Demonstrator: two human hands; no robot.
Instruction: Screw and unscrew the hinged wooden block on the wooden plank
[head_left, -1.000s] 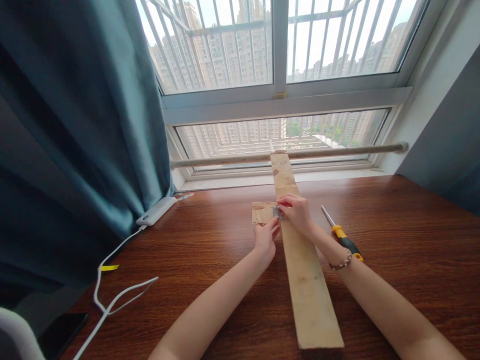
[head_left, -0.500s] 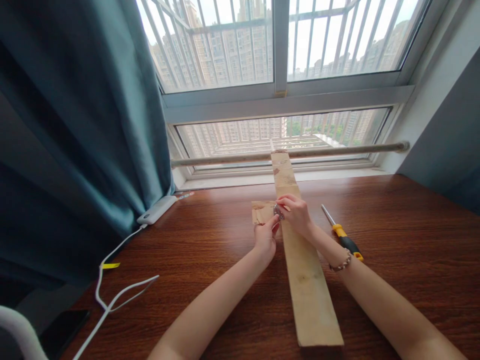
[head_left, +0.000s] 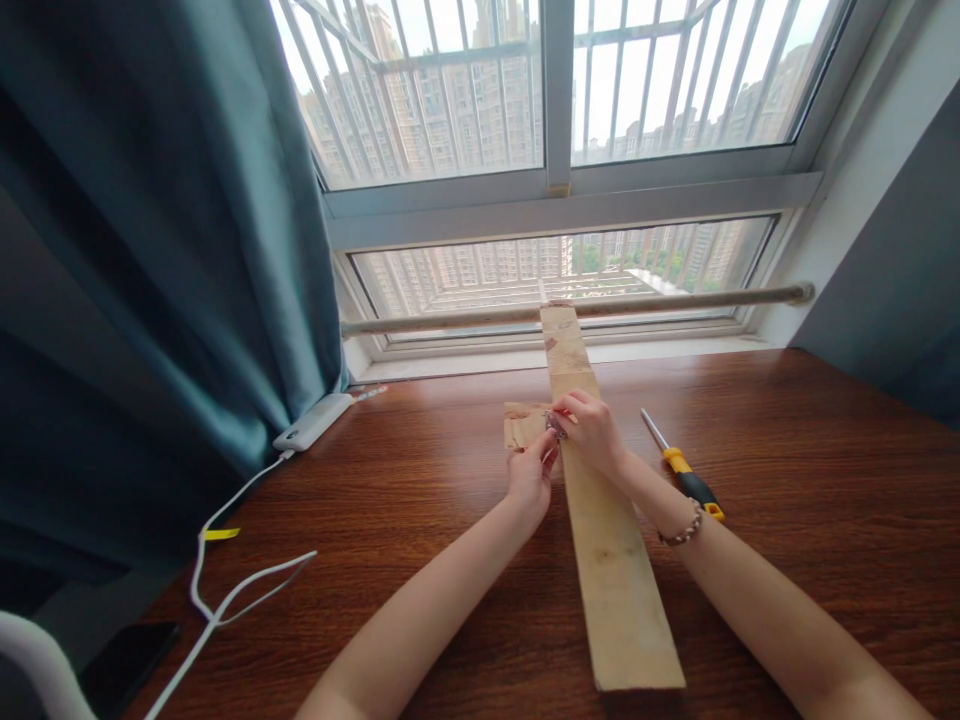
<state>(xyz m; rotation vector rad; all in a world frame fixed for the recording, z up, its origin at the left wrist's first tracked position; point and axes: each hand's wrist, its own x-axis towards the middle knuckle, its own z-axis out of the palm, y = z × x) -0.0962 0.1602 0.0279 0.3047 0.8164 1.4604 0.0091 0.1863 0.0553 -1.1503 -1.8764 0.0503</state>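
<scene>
Between the fingers of both hands is a small shiny metal piece (head_left: 553, 424), partly hidden, whose exact kind I cannot make out. My left hand (head_left: 531, 475) pinches it from below, and my right hand (head_left: 589, 430) grips it from the right, resting over a long wooden board (head_left: 619, 560). That board runs from near me toward the window. A short light-brown wooden piece (head_left: 521, 425) lies at its left side, just beyond my left fingers. To the right of my right hand rests a screwdriver (head_left: 679, 462) with a yellow and black handle.
The brown wood-grain table (head_left: 420, 480) reaches to the window. A white power bank (head_left: 313, 422) with a white cable (head_left: 199, 580) lies by the blue curtain (head_left: 225, 200). A dark flat object (head_left: 127, 665) is at the lower left. A metal rail (head_left: 675, 301) crosses before the window.
The view has shifted very slightly. Both hands stay at the same spot on the metal piece, with only a small movement of the fingers.
</scene>
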